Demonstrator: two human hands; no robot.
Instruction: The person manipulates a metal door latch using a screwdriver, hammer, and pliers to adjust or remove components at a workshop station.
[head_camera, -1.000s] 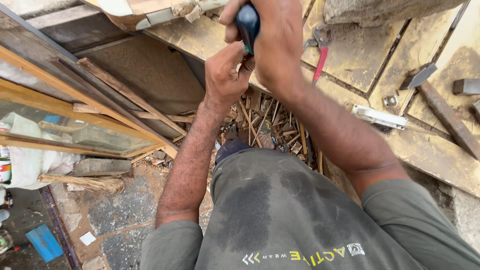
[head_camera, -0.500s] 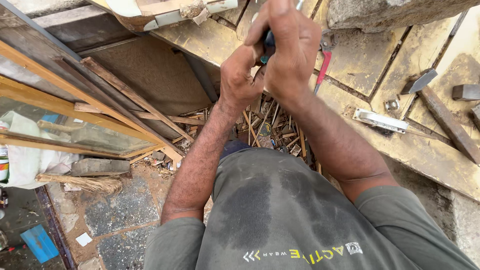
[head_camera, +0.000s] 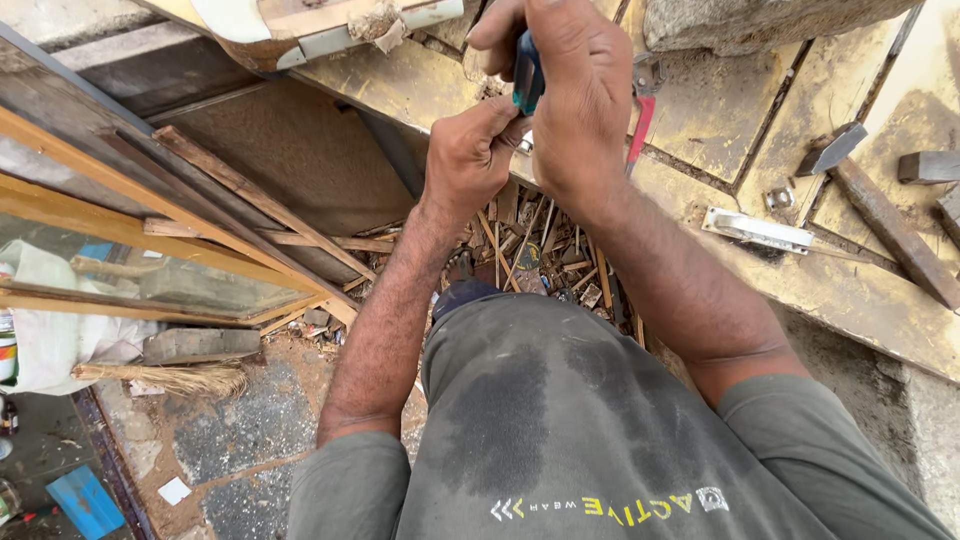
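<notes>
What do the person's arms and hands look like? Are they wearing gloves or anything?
No gloves: the left hand and right hand are bare, and so are both forearms, which are hairy. Short grey-green sleeves end above the elbows. The matching shirt has a darker damp patch and small yellow and white lettering.

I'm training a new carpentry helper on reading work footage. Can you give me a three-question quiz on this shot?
1. True or false: the right hand grips a tool with a teal handle.
2. What does the left hand do? A) pinches near the tool's tip B) holds the straw broom C) rests on the knee
3. What colour are the handles of the pliers lying on the wooden panel?

Key: 1 true; 2 A; 3 red.
</notes>
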